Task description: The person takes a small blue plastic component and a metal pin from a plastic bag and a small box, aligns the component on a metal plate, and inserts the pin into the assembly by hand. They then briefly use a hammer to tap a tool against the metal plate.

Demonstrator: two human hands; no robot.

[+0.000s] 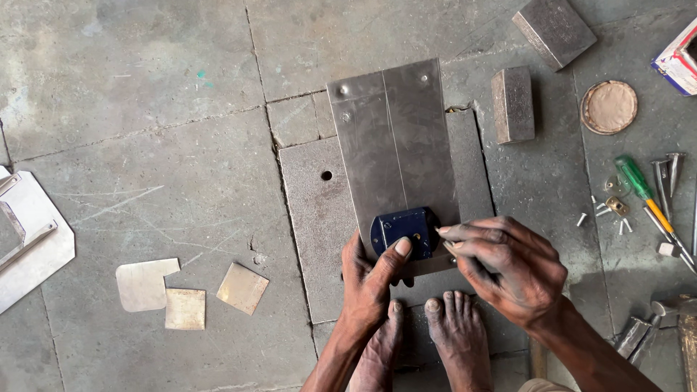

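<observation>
A grey sheet-metal panel (396, 145) with rivets at its far corners lies on a thick steel plate (316, 210) on the stone floor. A dark blue lock body (401, 229) sits at the panel's near edge. My left hand (370, 279) holds the panel's near edge, thumb pressing on the lock. My right hand (504, 268) pinches a small thin thing at the lock's right side; what it is cannot be made out. My bare feet (435, 337) rest on the plate just below.
Two metal blocks (512, 104) (554, 29) lie at the back right beside a round lid (608, 107). A green-handled screwdriver (642, 192), screws and punches lie at right. Three small metal squares (185, 290) and a bent sheet (33, 236) lie at left.
</observation>
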